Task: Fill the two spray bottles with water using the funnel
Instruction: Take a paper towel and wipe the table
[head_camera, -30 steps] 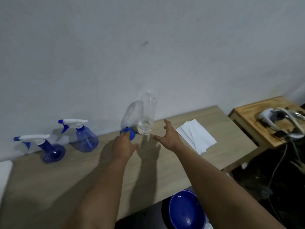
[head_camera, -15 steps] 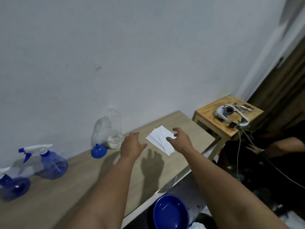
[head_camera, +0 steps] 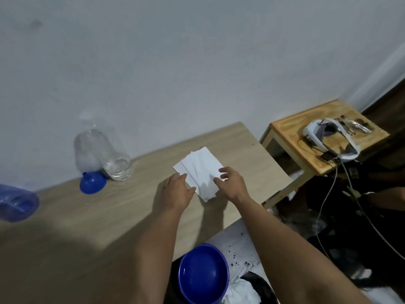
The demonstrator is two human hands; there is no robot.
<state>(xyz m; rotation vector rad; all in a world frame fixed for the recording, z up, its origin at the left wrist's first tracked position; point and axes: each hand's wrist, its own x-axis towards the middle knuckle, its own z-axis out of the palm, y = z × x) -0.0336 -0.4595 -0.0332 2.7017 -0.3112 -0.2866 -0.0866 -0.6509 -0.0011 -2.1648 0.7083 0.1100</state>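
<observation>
A clear plastic water bottle with a little water in its bottom stands near the wall. A blue funnel lies mouth-down just left of it. One blue spray bottle shows at the far left edge, cut off by the frame; the other is out of view. A stack of white tissues lies on the wooden table. My left hand rests its fingers on the stack's left edge. My right hand pinches the stack's near right part with thumb and fingers.
A blue bowl sits below the table's front edge, beside a dark bin with crumpled white paper. A wooden stool to the right carries a white headset with cables. Another person's arm is at the far right.
The view swung right, pushing the spray bottles to the left edge. Both hands moved from the water bottle and funnel over to the tissues and now touch them.
</observation>
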